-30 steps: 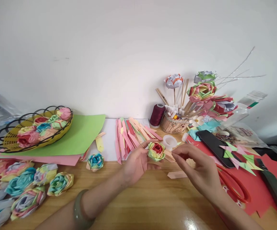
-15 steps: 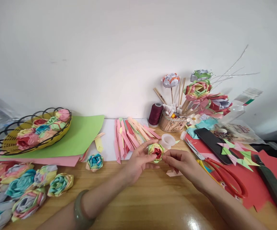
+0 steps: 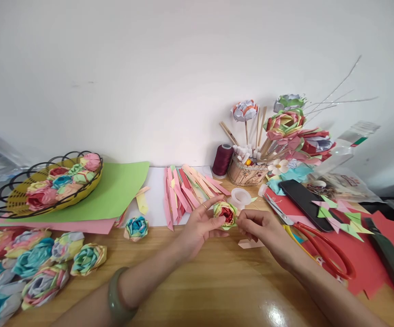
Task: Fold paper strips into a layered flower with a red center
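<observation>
A paper flower (image 3: pixel 226 215) with a red centre and yellow-green outer petals is held up over the table by my left hand (image 3: pixel 203 225). The thumb lies across its front edge and the fingers support it from behind. Close by its right side, my right hand (image 3: pixel 256 225) is closed in a pinch; whatever sits between those fingertips is too small to make out. Behind the flower stands a small translucent cup (image 3: pixel 240 198). A folded pale pink paper strip (image 3: pixel 250 244) lies under my right hand.
Folded paper strips (image 3: pixel 186 193) lie behind my left hand. Finished paper flowers (image 3: pixel 89 260) and a yellow basket (image 3: pixel 17 202) are at left. Scissors (image 3: pixel 278 209), red-handled pliers (image 3: pixel 329 254), a phone (image 3: pixel 306 204), a thread spool (image 3: pixel 221 160) and a flower-filled holder (image 3: pixel 247 174) stand or lie right.
The camera view has shifted slightly, so everything sits a little further right. The flower has turned a bit in my left hand, and my right fingertips stay close to its right edge.
</observation>
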### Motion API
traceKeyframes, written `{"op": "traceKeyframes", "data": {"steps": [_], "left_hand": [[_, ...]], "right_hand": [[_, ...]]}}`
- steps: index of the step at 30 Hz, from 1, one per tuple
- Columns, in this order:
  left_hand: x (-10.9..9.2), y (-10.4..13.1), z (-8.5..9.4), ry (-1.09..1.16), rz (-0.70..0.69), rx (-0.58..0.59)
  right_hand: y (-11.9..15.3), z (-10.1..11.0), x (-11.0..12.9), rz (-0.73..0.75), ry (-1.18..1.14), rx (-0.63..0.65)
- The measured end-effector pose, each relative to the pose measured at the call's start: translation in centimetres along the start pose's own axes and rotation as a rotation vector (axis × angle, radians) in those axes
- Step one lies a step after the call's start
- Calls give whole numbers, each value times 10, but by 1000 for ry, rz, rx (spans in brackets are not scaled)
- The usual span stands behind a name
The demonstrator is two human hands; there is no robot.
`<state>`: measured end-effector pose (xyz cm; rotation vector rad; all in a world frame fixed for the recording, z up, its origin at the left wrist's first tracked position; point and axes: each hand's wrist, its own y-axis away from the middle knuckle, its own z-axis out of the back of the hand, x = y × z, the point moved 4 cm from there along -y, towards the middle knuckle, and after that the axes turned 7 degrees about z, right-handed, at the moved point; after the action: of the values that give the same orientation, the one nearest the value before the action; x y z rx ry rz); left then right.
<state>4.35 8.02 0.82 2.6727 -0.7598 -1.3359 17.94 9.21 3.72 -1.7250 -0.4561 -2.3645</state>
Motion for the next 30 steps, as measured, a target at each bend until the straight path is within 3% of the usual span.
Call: {"op": "traceKeyframes", "data": {"steps": [9,11,15,18,23,30], "left_hand": [[1,-1,2,-4,-16,-61],[-1,0,2,-47,-29,-57],[-4,2,0,-202,-70,-65],[-6,3,-4,-351,-128,-69],[-6,5,-8,-499,-158,-77],[-7,5,-9,-494,-233,-36]], "right_hand": [[0,-1,-2,-65,-33,29],[1,3,0,19,17,-1],[6,15,13,372,107,-192],[11,14,20,557,175,-187],[12,8,21,650,315,-98],[13,5,22,723,376,-116]]}}
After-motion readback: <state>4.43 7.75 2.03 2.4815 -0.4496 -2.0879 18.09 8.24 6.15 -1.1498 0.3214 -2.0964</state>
